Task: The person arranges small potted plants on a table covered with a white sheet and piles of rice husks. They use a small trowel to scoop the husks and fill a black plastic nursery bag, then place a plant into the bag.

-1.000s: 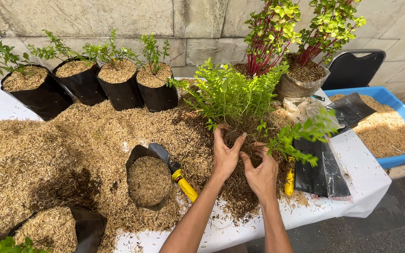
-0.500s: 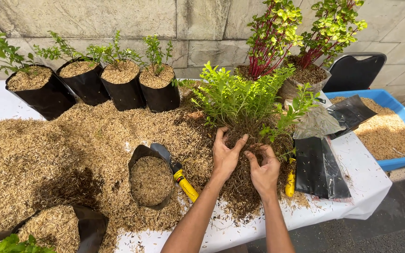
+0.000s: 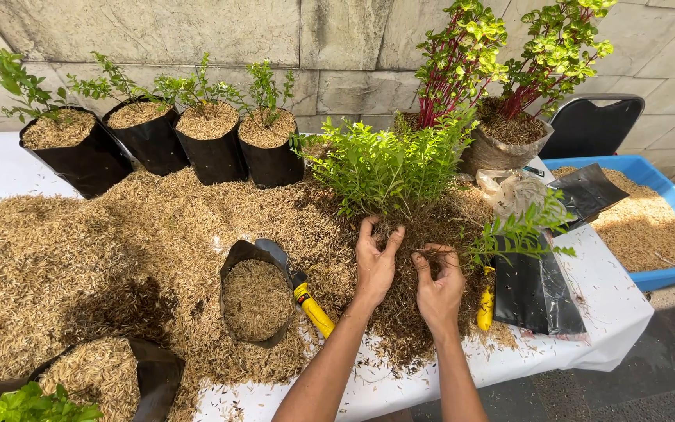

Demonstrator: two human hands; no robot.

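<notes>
Reaching forward side by side, the left hand (image 3: 375, 262) and right hand (image 3: 437, 283) press curled, part-open fingers into the root clump (image 3: 412, 234) of a leafy green plant (image 3: 388, 164) on the white table (image 3: 587, 312), grasping its base. At nine o'clock lies a yellow-handled trowel (image 3: 300, 285) beside a filled black bag (image 3: 255, 301); at three o'clock, empty black bags (image 3: 537, 289); husks (image 3: 80, 250) spread leftward

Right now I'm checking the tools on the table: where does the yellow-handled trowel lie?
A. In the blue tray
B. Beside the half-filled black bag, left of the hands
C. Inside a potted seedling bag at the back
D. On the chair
B: the yellow-handled trowel lies on the husk beside the half-filled black bag, just left of the left hand.
</notes>
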